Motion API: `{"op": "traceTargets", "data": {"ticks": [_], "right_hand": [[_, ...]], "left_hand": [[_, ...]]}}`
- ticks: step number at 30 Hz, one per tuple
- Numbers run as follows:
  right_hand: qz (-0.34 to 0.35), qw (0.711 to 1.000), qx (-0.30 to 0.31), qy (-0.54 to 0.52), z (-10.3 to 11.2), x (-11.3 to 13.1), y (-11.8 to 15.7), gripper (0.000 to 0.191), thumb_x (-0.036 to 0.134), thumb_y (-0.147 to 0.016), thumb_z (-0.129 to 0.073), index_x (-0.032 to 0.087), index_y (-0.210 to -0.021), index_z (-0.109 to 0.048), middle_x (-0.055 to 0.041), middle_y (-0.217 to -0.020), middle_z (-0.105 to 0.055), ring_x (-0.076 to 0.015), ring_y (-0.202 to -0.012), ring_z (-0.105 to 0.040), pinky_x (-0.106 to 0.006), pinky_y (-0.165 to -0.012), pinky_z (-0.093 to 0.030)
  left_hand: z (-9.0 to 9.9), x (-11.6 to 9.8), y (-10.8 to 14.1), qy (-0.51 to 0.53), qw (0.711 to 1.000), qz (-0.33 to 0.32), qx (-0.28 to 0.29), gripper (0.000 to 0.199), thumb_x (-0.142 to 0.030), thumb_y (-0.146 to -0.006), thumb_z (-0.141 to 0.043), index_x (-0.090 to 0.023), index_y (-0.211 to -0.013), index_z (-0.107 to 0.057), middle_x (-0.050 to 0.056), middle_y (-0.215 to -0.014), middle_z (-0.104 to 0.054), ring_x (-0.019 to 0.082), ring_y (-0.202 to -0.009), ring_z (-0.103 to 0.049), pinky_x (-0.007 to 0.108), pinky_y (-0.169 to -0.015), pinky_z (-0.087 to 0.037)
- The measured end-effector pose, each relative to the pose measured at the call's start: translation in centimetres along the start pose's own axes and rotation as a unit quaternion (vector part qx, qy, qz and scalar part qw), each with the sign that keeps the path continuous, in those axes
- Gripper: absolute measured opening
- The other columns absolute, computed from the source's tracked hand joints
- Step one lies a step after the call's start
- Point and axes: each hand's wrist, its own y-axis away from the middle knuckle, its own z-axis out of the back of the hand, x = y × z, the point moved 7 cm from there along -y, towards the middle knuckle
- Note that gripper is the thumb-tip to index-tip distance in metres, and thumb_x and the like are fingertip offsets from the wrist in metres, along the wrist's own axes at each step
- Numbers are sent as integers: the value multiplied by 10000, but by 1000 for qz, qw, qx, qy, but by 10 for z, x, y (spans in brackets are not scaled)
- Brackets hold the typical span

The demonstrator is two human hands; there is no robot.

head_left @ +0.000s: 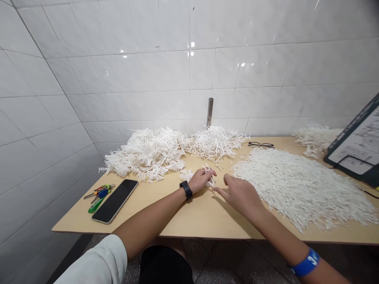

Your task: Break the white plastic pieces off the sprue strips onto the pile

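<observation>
My left hand [201,180], with a black watch on the wrist, is closed on a small white branched plastic piece [211,182] above the middle of the table. Just to the right, my right hand [241,196] is held with its thumb stretched toward that piece and the forefinger bent away from the thumb. No object shows between them; the other fingers are hidden. A few white bits [186,174] lie behind my left wrist. Behind the hands are tangled piles of branched white pieces, a large one [151,152] and a smaller one [217,142].
A broad heap of short white pieces [299,185] covers the right side. Folded glasses [261,145] lie behind it. A dark-framed printed board [358,146] leans at far right, near another white pile [318,138]. A phone [115,201] and keys [102,192] lie left.
</observation>
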Motion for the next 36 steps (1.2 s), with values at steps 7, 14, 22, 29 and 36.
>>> {"op": "traceTargets", "data": {"ticks": [7,14,22,29,36], "right_hand": [[111,994,2,19,-9,42,-31,194,263,-907,-527,117,-893,-654,-116,-753,-713,-232,-674,-672,-306,-598,-376],[228,971,-31,-70,2,59,16,266,215,-930,-470,170,-716,-622,-48,-664,-669,-178,-620,-615,-299,-603,-345],[-70,993,-97,-7,-4,-42,23,304,185,-929,-429,134,-1183,-588,-121,-940,-690,-244,-817,-618,-337,-670,-413],[-26,977,-171,-124,-23,19,78,451,310,-940,-423,203,-1376,-465,-94,-1407,-505,-288,-1292,-443,-456,-1024,-397],[-40,947,-138,-289,-23,31,93,307,282,-946,-415,220,-1103,-672,-111,-1188,-657,-288,-1130,-581,-452,-945,-493]], "left_hand": [[-11,-11,10,38,997,14,71,495,-461,-919,-347,-128,-1021,-698,63,-815,-654,146,-724,-549,247,-669,-430],[13,3,2,10,998,47,-48,685,-632,-895,-316,-87,-1023,-711,68,-685,-576,151,-655,-530,274,-652,-423],[3,-8,4,76,996,-14,36,610,-600,-912,-333,-161,-1211,-632,125,-1154,-620,220,-1033,-580,370,-948,-426],[3,-14,9,121,991,-44,40,642,-629,-925,-229,-227,-1282,-579,67,-1460,-438,249,-1351,-373,417,-1129,-284],[6,-17,8,117,992,-37,-10,532,-560,-920,-384,-161,-1162,-639,127,-1332,-555,237,-1244,-482,380,-1044,-389]]}}
